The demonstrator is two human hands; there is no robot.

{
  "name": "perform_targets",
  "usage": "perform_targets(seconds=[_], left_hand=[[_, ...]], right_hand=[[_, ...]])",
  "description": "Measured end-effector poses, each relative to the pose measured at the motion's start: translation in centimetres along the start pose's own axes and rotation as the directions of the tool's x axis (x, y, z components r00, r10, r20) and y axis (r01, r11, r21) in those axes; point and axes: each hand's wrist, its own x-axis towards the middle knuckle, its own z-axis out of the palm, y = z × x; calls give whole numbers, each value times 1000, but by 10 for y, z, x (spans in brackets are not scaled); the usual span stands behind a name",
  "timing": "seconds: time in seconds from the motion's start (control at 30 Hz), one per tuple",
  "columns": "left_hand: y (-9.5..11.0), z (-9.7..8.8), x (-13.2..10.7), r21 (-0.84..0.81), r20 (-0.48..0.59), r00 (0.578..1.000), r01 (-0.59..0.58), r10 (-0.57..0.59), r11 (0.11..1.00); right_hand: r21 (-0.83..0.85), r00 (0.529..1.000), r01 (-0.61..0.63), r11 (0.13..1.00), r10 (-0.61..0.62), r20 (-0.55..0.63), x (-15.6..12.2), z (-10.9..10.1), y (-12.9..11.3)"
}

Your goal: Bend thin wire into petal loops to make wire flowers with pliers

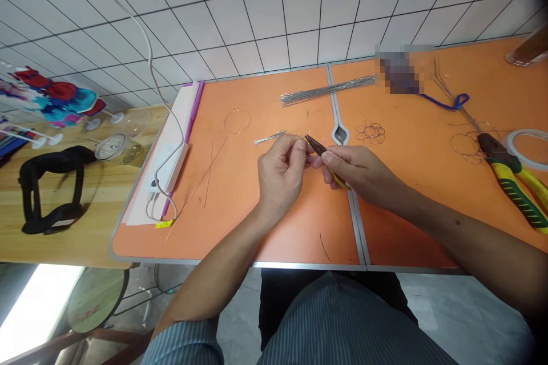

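Observation:
Above the middle of the orange table, my right hand [349, 165] is closed round small pliers [315, 145] with dark jaws and a yellow handle. Their tip points up and left, close to the fingers of my left hand [285, 162]. That hand is pinched closed; what it grips is mostly hidden, though a thin wire seems to show at the fingertips. Just behind it lies a small bundle of short wires [269, 138]. A flower-shaped piece of bent wire [370, 132] rests right of the table's seam.
Long straight wires [327, 91] lie at the back. Larger yellow-green pliers [509, 177] and a white ring [528, 148] are at right. A wire loop [237, 121], a power strip [169, 168] with a white cable, and a black strap frame [53, 188] are at left.

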Motion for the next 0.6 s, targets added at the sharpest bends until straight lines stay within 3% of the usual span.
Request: perform_targets(seconds=[0.13,0.3,0.4,0.47,0.53,0.6], left_hand=[[4,-1,3,-18,-4,1000,19,-19,1000],[8,-6,12,-83,-25,991,127,-130,988],[9,-8,15,-78,19,985,172,-171,982],[9,-8,15,-61,67,980,190,-186,980],[10,-6,14,-54,110,974,203,-197,978],[11,-5,12,-64,147,967,219,-208,974]], right_hand=[[-135,1000,-29,990,28,-12,0,-1,-4],[-357,999,-35,933,42,11,-5,-10,-14],[-462,978,50,885,-137,-156,-7,-20,-18],[-546,910,140,826,-325,-259,-6,-24,-19],[-607,861,217,764,-444,-250,-3,-26,-17],[-616,867,251,747,-456,-200,1,-25,-14]])
